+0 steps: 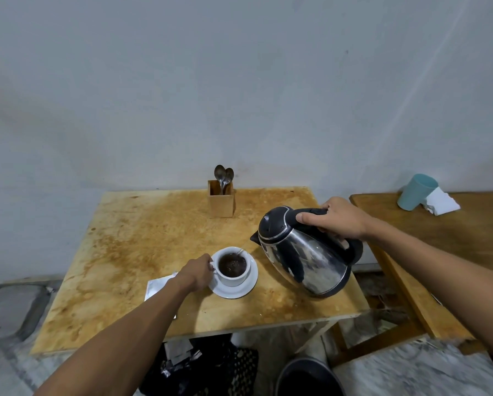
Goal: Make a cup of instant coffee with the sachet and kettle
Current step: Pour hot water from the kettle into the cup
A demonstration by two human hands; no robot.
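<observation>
Kettle, steel-bodied with a black lid and handle, hangs tilted above the worktop, its spout aimed left and down at the white cup; its long axis slopes from the handle at upper right to the spout at lower left. A thin stream of water runs from the spout into the cup, which holds dark liquid and sits on a white saucer near the middle of the worktop's front half. The right hand has its fingers wrapped tight around the kettle's handle. The left hand is at the cup's left side, fingers closed on the cup's handle. A silver sachet lies flat just left of the saucer, partly under the left forearm. At the back edge stands a wooden holder with two spoons, well apart from the cup. The stained surface to the left and behind the cup lies open. A second wooden table stands to the right, carrying a blue tumbler and white paper.
</observation>
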